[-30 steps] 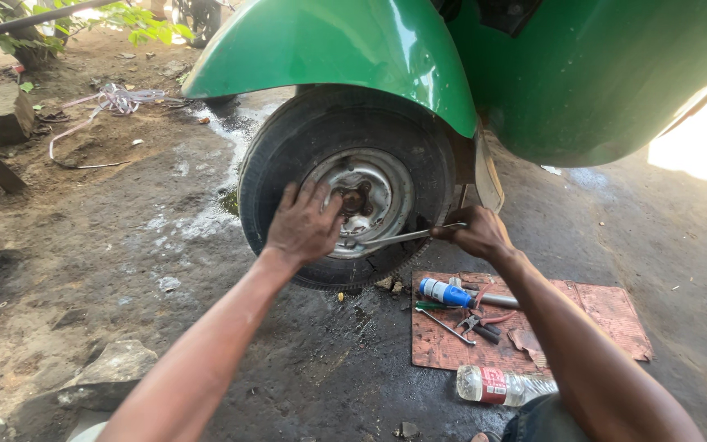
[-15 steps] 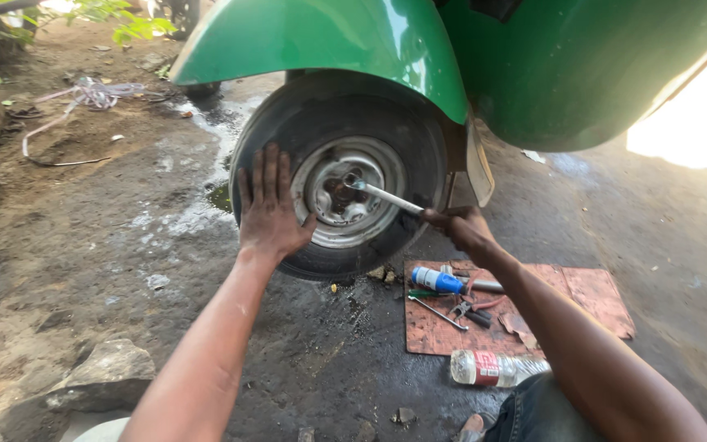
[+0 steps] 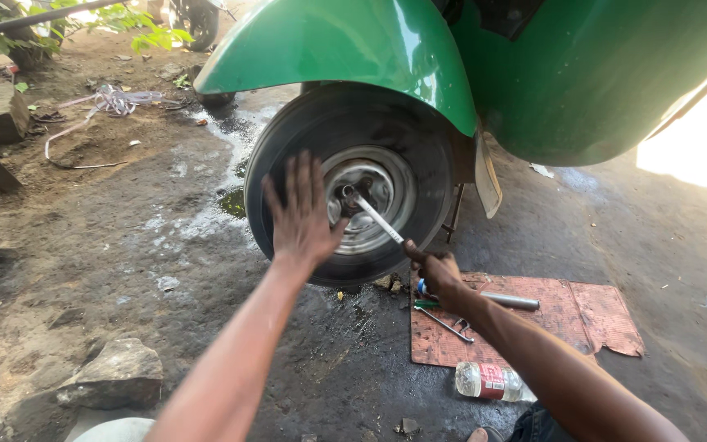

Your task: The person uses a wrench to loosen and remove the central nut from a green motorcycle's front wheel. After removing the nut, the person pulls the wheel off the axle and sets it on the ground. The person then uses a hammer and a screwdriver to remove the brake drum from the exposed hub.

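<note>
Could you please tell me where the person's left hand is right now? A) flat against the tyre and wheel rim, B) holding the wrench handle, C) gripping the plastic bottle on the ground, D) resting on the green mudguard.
A: the left hand lies open, fingers spread, on the tyre, while the right hand holds the wrench.

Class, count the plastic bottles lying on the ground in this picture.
1: a clear plastic bottle lies on its side below the mat, beside the right forearm. Others may be hidden behind the arms.

Wet dirt ground [image 3: 83,262] carries a reddish mat [image 3: 566,315], plastic bottle [image 3: 488,381], stone [image 3: 116,375] and wheel [image 3: 353,188].
</note>
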